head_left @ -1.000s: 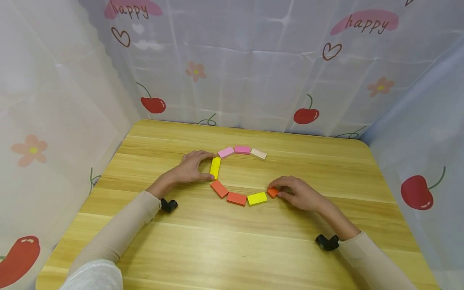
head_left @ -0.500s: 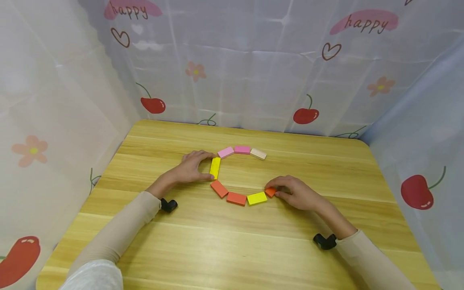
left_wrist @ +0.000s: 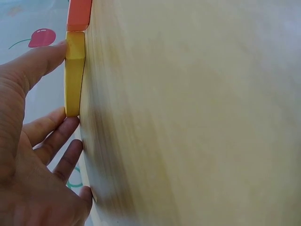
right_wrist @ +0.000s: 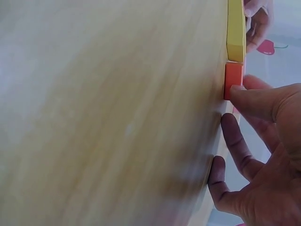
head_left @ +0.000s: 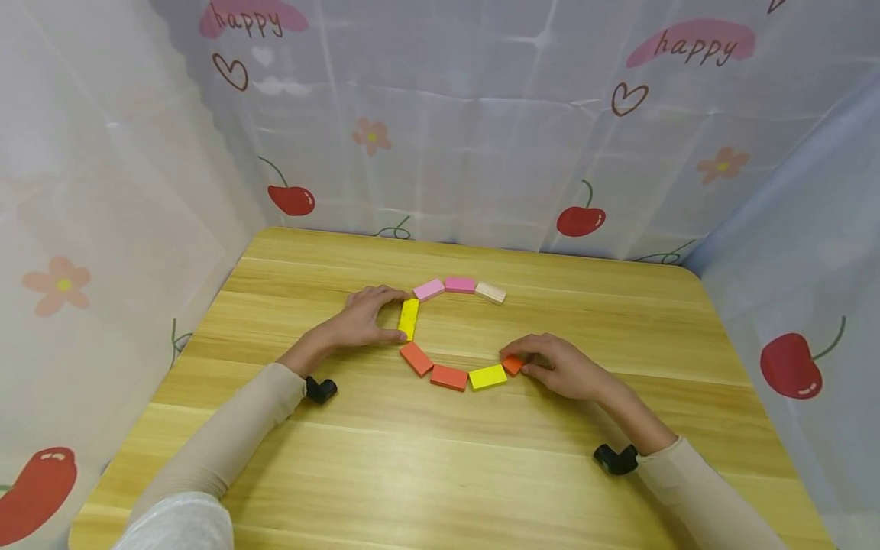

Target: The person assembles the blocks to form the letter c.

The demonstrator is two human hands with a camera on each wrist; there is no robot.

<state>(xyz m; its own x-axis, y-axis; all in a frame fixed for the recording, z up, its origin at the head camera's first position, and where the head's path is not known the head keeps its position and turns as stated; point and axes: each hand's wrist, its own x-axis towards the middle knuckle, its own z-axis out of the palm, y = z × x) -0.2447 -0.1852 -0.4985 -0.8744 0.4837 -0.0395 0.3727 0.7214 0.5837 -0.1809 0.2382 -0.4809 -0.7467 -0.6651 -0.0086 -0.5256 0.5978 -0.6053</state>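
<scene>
eight small flat wooden blocks lie in an open ring on the pale wooden table [head_left: 440,473] in the head view; the left hand [head_left: 360,319] pinches the upright-lying yellow rectangular block [head_left: 409,318] by its two ends, thumb at the near end and forefinger at the far end; beyond it sit a light pink block [head_left: 428,289], a deeper pink block [head_left: 460,284] and a cream block [head_left: 490,292]; nearer lie two orange-red blocks [head_left: 415,358] [head_left: 449,376] and a second yellow block [head_left: 487,376]; the right hand [head_left: 560,367] pinches the small orange block [head_left: 512,364] at the ring's right end, just beside that yellow one; cherry-printed curtains [head_left: 481,137] stand around the table.

one left wrist view shows the left hand [left_wrist: 28,155] with thumb and fingertips closed on the ends of the yellow rectangular block [left_wrist: 74,75], an orange-red block [left_wrist: 79,15] touching its end.

one right wrist view shows the right hand [right_wrist: 263,155] with the thumb pressed on the small orange block [right_wrist: 233,80], fingers curled beside it; the second yellow block [right_wrist: 236,28] adjoins it.
</scene>
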